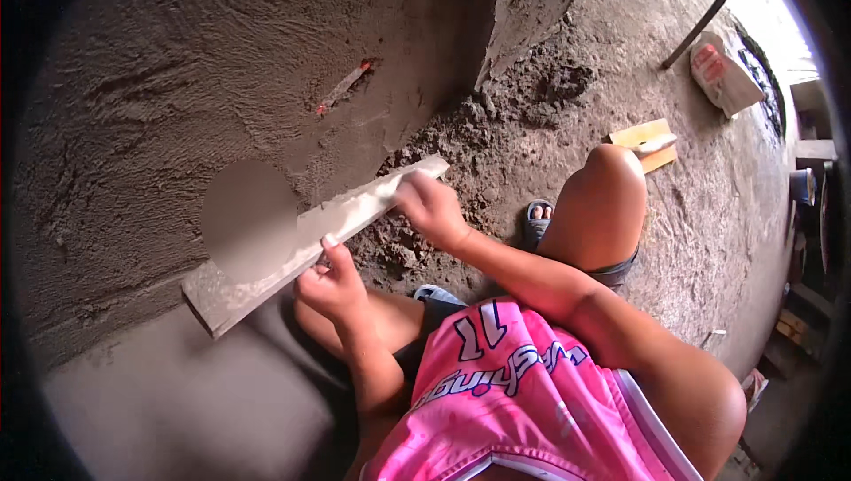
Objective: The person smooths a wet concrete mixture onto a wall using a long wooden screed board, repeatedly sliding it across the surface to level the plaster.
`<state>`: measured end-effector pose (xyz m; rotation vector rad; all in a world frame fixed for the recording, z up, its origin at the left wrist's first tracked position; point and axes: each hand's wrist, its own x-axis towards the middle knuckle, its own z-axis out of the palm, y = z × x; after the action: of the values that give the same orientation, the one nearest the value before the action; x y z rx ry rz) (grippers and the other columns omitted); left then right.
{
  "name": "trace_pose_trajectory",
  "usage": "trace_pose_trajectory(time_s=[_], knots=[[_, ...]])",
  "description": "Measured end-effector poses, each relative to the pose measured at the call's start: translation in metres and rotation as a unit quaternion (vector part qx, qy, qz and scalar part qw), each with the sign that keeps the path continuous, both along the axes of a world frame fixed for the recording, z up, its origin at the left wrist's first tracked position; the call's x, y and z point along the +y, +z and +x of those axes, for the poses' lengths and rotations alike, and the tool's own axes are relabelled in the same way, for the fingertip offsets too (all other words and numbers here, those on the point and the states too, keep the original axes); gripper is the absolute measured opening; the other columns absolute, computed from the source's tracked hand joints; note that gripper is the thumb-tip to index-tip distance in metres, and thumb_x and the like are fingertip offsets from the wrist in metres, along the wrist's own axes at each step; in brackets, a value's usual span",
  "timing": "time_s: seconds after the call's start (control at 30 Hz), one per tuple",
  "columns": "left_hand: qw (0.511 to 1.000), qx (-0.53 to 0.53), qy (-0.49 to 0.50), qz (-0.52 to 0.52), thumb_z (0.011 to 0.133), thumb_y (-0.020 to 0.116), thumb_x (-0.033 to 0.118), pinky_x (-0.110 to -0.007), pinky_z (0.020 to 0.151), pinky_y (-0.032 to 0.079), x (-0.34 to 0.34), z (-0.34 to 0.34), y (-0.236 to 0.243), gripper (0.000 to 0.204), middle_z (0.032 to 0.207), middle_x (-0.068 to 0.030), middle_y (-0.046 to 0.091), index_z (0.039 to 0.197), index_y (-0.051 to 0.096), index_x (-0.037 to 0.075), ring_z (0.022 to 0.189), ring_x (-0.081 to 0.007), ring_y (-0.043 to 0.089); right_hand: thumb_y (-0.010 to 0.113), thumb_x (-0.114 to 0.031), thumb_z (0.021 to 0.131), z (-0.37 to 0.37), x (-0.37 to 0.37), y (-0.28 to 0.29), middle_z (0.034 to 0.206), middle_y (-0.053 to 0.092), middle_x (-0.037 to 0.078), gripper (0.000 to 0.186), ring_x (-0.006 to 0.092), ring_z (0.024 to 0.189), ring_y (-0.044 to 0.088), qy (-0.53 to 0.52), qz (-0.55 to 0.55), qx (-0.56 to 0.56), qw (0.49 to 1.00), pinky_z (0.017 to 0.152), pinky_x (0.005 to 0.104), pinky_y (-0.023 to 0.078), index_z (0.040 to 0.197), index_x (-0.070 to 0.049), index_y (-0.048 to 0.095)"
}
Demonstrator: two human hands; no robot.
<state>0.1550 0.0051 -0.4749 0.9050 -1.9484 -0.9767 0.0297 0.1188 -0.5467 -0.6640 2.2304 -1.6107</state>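
A long, straight board (359, 209), smeared with pale wet mortar, slants across in front of me along the freshly plastered wall (160, 55). My left hand (332, 284) grips its near edge around the middle, thumb lying on top. Toward the board's right end, my right hand (430, 208) is closed on it with curled, slightly blurred fingers. A blurred grey oval hides part of the board's left half and the wall behind. Rough, wet mortar coats the wall, and a narrow slot with reddish-orange ends (344, 88) sits in it above the board.
Crumbly mortar (523, 117) is heaped along the wall's foot, beside a rough-edged corner (536, 2). On the floor to the right lies a yellowish float (645, 142) with a pale handle. Farther back are a sack (722, 75) and a leaning pole (709, 15). My sandalled foot (537, 219) is near the heap.
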Motion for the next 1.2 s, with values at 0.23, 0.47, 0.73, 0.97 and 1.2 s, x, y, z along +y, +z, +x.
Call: trace_pose_trajectory(time_s=[0.23,0.47,0.73,0.97,1.2], knots=[[0.986,0.019,0.163,-0.030,0.090,0.058,0.017,-0.027,0.055,0.044,0.004,0.006,0.033,0.025,0.071,-0.0090,0.059,0.083,0.056,-0.007,0.060,-0.0137,0.054,0.032,-0.046,0.096,0.001,-0.040,-0.144,0.088,0.057,0.009,0.046,0.0217,0.081,0.057,-0.196,-0.033,-0.703,0.683,0.078,0.0442,0.048,0.105,-0.004,0.048],[0.969,-0.057,0.217,-0.108,0.092,0.056,0.021,-0.026,0.050,0.038,-0.044,0.041,0.086,0.031,0.064,-0.0085,0.055,0.074,0.051,-0.003,0.054,-0.0111,0.047,0.047,-0.036,0.094,0.024,-0.090,-0.184,0.071,0.051,0.007,0.032,0.0228,0.068,0.060,-0.062,-0.167,-0.776,0.606,0.067,0.0425,0.054,0.084,-0.006,0.047],[0.953,-0.121,0.260,-0.102,0.091,0.059,0.028,-0.023,0.047,0.031,-0.069,0.015,0.102,0.037,0.059,-0.0062,0.056,0.069,0.050,0.000,0.051,-0.0087,0.045,0.040,-0.025,0.093,0.024,-0.134,-0.175,0.085,0.054,0.007,0.025,0.0210,0.070,0.058,-0.017,-0.165,-0.817,0.552,0.065,0.0416,0.055,0.107,-0.008,0.051],[0.949,-0.168,0.247,-0.097,0.089,0.061,0.032,-0.023,0.045,0.030,-0.070,-0.010,0.089,0.039,0.057,-0.0057,0.056,0.066,0.049,0.003,0.048,-0.0081,0.042,0.037,-0.021,0.090,-0.009,-0.133,-0.190,0.083,0.059,0.007,0.026,0.0179,0.067,0.058,-0.083,-0.182,-0.807,0.555,0.058,0.0362,0.056,0.105,-0.008,0.054],[0.956,-0.132,0.253,-0.064,0.089,0.060,0.032,-0.024,0.045,0.028,-0.060,-0.022,0.084,0.039,0.055,-0.0045,0.053,0.065,0.047,0.005,0.047,-0.0080,0.040,0.038,-0.024,0.091,-0.034,-0.123,-0.190,0.081,0.061,0.008,0.027,0.0194,0.055,0.055,-0.118,-0.182,-0.798,0.563,0.050,0.0351,0.054,0.105,-0.007,0.054]])
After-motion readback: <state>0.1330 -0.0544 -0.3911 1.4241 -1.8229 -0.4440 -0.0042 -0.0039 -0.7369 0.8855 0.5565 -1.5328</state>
